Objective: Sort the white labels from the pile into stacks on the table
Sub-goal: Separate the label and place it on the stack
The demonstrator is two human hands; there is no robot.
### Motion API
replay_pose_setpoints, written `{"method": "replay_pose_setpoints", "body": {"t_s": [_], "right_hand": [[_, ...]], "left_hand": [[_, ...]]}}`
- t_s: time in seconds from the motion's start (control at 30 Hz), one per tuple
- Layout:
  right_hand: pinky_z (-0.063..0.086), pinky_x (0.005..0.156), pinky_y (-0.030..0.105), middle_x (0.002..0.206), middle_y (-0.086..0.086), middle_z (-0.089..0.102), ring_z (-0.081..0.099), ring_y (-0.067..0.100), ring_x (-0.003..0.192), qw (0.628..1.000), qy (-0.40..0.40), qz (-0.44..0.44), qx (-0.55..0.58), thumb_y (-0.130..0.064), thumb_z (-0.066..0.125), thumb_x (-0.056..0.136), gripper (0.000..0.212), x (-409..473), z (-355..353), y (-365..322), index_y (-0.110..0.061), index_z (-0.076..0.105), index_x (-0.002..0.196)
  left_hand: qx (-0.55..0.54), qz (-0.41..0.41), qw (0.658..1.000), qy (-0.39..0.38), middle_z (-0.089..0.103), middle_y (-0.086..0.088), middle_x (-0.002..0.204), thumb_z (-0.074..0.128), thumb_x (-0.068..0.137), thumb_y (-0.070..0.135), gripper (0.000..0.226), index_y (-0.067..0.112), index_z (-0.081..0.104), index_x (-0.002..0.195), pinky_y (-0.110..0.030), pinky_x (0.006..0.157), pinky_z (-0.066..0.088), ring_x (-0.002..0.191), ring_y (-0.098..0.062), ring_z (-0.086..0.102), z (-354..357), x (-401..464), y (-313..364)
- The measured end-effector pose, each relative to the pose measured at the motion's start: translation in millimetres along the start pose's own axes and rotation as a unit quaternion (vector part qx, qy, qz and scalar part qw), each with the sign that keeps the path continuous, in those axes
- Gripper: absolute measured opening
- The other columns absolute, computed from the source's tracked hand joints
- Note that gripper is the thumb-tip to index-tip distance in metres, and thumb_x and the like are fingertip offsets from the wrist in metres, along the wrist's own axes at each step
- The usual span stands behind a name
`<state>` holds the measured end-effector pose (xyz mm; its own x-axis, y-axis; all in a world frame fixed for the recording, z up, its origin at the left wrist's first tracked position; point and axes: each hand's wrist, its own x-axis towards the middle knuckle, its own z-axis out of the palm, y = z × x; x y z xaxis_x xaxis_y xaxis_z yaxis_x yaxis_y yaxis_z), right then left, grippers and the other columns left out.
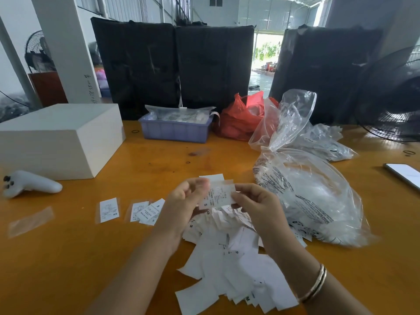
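Head view. Orange-brown glossy tabletop (91, 258) carried all items.

Left hand (181, 205) and right hand (256, 205) were raised just above the tabletop, both pinching one white label (218, 195) between them; fingers of each hand curled onto its edges, left at the left edge, right at the lower right. Label printed, with an "S" showing at its lower left. Motion blur on the left fingers. Gold bangle (314, 284) on the right wrist.

Loose pile of white labels (229, 264) lay on the tabletop below and between the forearms, some showing "M", "S", "XS".

To the left of the hands: one label marked "XS" (109, 209) lying flat alone; just right of it a small stack marked "S" (147, 211), fanned slightly. A clear empty sleeve (30, 220) lay further left.

Other items: white controller (29, 184) near the left edge; white box (56, 139) behind it; lavender tray (175, 129) of bagged items at the back; red plastic bag (238, 119) beside the tray; large clear plastic bag (306, 189) just right of the pile; phone (403, 175) at the right edge.

Room: black wrapped bundles (172, 69) stood behind the tabletop; a fan (395, 98) at right; white column (66, 48) at left; open warehouse with daylight beyond.
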<state>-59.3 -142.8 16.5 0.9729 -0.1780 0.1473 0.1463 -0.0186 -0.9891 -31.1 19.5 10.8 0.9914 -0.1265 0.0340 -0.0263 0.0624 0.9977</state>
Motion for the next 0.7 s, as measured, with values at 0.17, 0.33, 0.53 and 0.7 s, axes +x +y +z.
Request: {"method": "replay_pose_setpoints", "body": {"t_s": [0.17, 0.33, 0.53, 0.7], "right_hand": [[0.053, 0.063, 0.017, 0.076, 0.000, 0.072, 0.066, 0.005, 0.065, 0.999, -0.011, -0.005, -0.036, -0.011, 0.066, 0.087, 0.015, 0, 2, 3, -0.024, 0.070, 0.094], [0.050, 0.058, 0.022, 0.079, 0.001, 0.067, 0.058, 0.015, 0.063, 0.983, 0.105, -0.107, -0.103, -0.010, 0.059, 0.091, 0.018, 5, -16, -9, -0.026, 0.066, 0.094], [0.048, 0.067, 0.009, 0.090, 0.000, 0.067, 0.057, 0.002, 0.071, 0.864, 0.250, -0.280, -0.336, -0.001, 0.058, 0.089, 0.018, 16, -64, -27, -0.010, 0.069, 0.100], [0.032, 0.106, 0.044, 0.124, 0.007, 0.063, 0.053, 0.030, 0.118, 0.792, 0.203, -0.025, -0.575, -0.019, 0.051, 0.096, 0.026, 21, -104, -17, -0.020, 0.064, 0.118]], "left_hand": [[0.071, 0.036, 0.997, 0.005, 0.070, 0.008, 0.084, 0.065, 0.088, 0.016, 0.023, 0.035, 0.064, 0.101, -0.029, 0.073, 0.056, 0.087, -0.014, 0.069, -10, 4, 0], [0.150, 0.050, 0.967, 0.199, 0.064, 0.003, 0.091, 0.055, 0.092, 0.016, 0.022, 0.030, 0.058, 0.108, -0.020, 0.046, 0.044, 0.068, -0.011, 0.059, -42, 17, 5], [0.479, -0.081, 0.852, 0.193, 0.061, -0.001, 0.101, 0.053, 0.095, 0.024, 0.034, 0.022, 0.043, 0.128, -0.038, 0.079, 0.048, 0.083, -0.019, 0.059, -74, 20, 0], [0.604, -0.126, 0.764, 0.190, 0.057, -0.005, 0.123, 0.056, 0.092, 0.023, 0.046, 0.022, 0.039, 0.135, -0.044, 0.097, 0.043, 0.114, -0.026, 0.051, -79, 18, -5]]}}
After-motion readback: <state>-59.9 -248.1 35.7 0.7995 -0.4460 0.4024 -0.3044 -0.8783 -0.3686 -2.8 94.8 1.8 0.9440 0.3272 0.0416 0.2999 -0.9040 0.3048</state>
